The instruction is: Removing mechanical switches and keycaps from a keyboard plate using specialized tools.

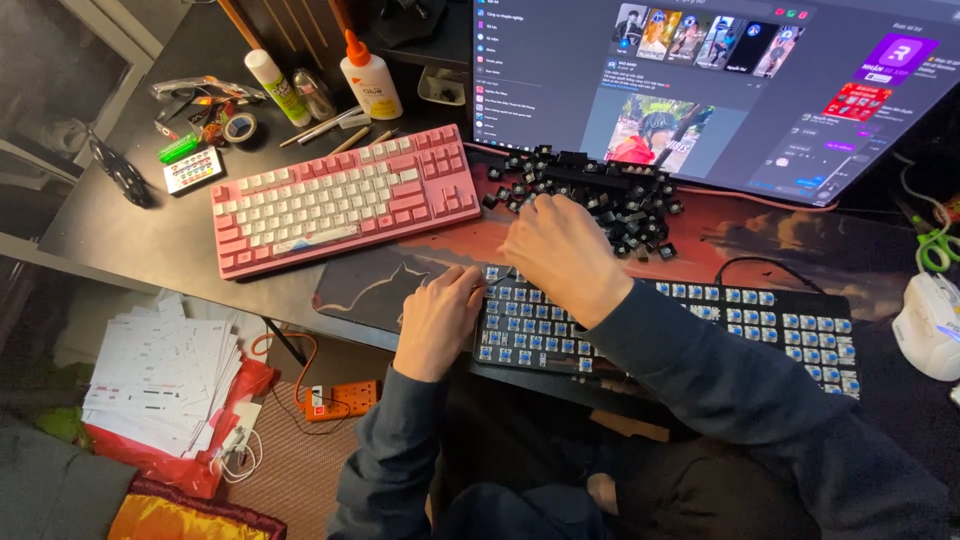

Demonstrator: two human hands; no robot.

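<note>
- While my right hand (562,258) reaches across the desk, I see its fingers stretched forward and loosely spread over the pile of black keycaps (600,195); whether the fingertips have pinched one I cannot tell, since the back of the hand hides them.
- My left hand (437,322) lies with curled fingers on the left edge of the black keyboard (700,330), pressing on it rather than gripping anything I can make out.
- That black keyboard sits at the near edge of the desk with its caps off, so rows of blue switches show across it.
- The pile of black keycaps lies just beyond the keyboard, at the foot of the monitor (720,90).
- Under both is a dark red desk mat (380,280).
- To the left, well apart from my hands, rests a pink and white keyboard (340,200), tilted a little.
- Behind it stand a glue bottle (370,80) with an orange tip and a glue stick (277,85).
- At the far right lies a white mouse (928,325).
- Down on the floor to the left I see a stack of white papers (165,365) and an orange power strip (340,400).
</note>
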